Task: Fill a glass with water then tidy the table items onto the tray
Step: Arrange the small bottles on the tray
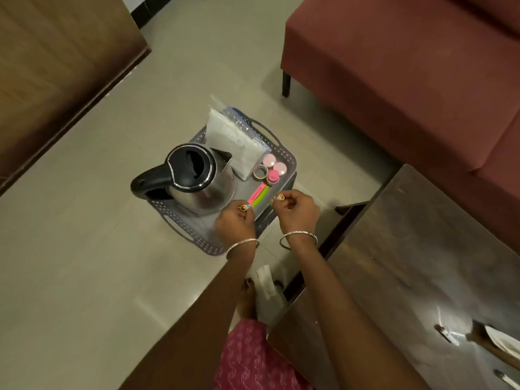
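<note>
Both hands pinch small yellow-tipped things: left hand (235, 225), right hand (298, 208). What they are, I cannot tell. They hang over the tray (194, 239) on the floor, ready to drop in. Kettle (201, 181), white packet (239, 144) and pink lids (274, 167) sit packed there so all can be carried together.

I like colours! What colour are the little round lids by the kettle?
Pink lids, head view.
</note>
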